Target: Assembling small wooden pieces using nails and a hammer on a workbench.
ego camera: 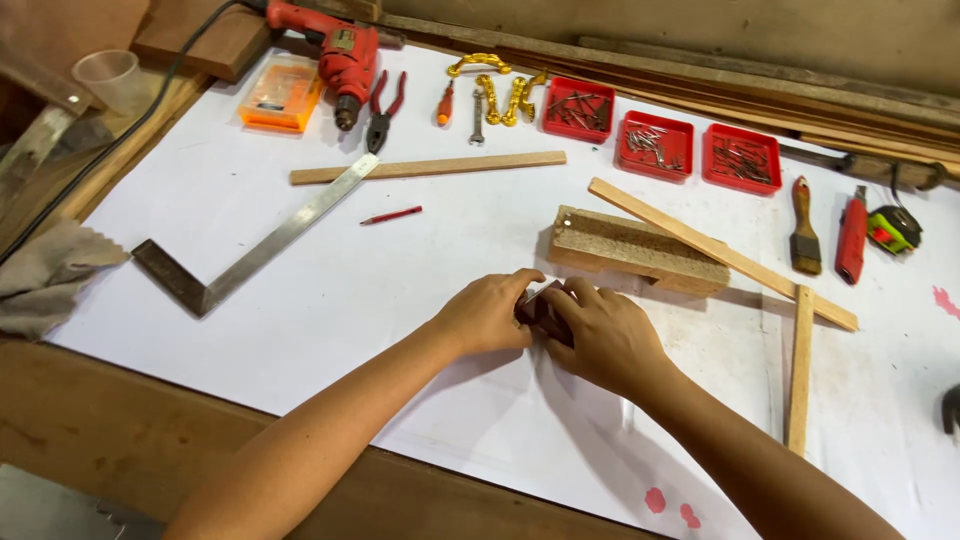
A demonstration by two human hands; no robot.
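Note:
My left hand (pixel 487 312) and my right hand (pixel 603 335) meet at the middle of the white sheet (pixel 300 290), both gripping a small dark folded piece, likely sandpaper (pixel 537 308), mostly hidden by my fingers. Just beyond the hands lies a rough wooden block (pixel 635 250). A thin wooden strip (pixel 720 252) leans diagonally across the block, and another strip (pixel 800 368) lies upright to its right.
A steel try square (pixel 255 255), a red pencil (pixel 391 215) and a long strip (pixel 428 167) lie to the left. At the back are a red drill (pixel 340 55), pliers (pixel 382 110), gold handles (pixel 495 90), three red trays of nails (pixel 655 145), a brush (pixel 803 232), a red knife (pixel 852 238), a tape measure (pixel 893 228).

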